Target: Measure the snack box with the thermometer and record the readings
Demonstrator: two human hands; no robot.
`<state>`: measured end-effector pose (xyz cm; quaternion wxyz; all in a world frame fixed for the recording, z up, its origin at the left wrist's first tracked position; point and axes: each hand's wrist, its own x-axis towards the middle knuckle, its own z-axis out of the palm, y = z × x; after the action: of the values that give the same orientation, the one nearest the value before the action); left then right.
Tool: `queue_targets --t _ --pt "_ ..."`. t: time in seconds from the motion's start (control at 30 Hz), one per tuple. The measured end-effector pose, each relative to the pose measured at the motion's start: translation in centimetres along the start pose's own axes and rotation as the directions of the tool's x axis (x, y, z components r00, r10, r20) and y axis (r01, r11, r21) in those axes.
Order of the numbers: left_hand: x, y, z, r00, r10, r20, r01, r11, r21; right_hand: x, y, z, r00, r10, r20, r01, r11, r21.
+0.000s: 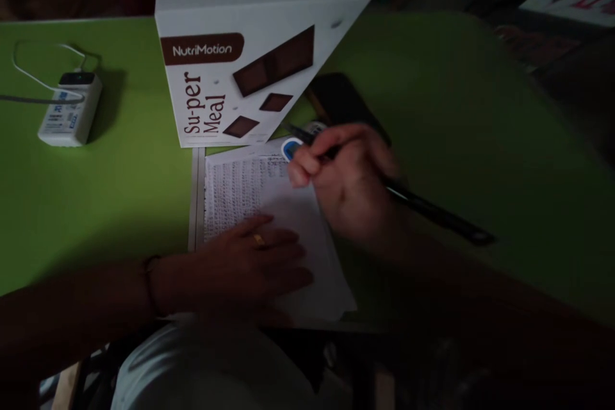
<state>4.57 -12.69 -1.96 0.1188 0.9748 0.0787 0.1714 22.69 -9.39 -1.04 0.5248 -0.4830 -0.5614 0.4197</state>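
White box [250,45] upright on green table [96,205], printed "NutriMotion Su-per Meal" with brown squares; shut, contents hidden. Standing just behind the paper [269,205], its lower edge at the sheet's top edge.

Paper flat on the table, upper part filled with dense rows of small writing, lower part blank. A blue round mark at its top right corner, half covered by fingertips.

Right hand [346,179] over the paper's upper right, fingers pinched tight round a dark pen [423,205]; tip pointing up-left toward the box, near the blue mark, shaft running back down-right past the wrist over bare table. Hand blurred.

Left hand [250,256] flat on the paper's lower left, palm down, fingers loosely spread, gripping nothing, ring on one finger, band on the wrist.

Dark flat object [346,99] behind the right hand, beside the box; too dim to identify.

White adapter [70,109] with cable [33,77] at far left, well apart from the hands.
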Motion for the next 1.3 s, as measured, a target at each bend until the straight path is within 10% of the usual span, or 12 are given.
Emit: queue_targets --t 0.2,0.33,1.3 --pt "-0.7 0.6 0.5 0.976 -0.120 0.179 0.110 0.992 0.063 -0.9 1.5 -0.6 0.984 0.166 -0.065 -0.152 0.971 0.183" --pt "-0.7 1.0 0.7 0.965 -0.162 0.208 0.146 0.985 0.091 -1.5 1.9 -1.0 0.986 0.138 -0.095 -0.140 0.990 -0.020" --pt "-0.3 1.4 0.8 0.983 -0.168 0.079 0.163 0.985 0.059 -1.8 1.6 0.9 0.999 0.026 -0.042 -0.037 0.959 -0.281"
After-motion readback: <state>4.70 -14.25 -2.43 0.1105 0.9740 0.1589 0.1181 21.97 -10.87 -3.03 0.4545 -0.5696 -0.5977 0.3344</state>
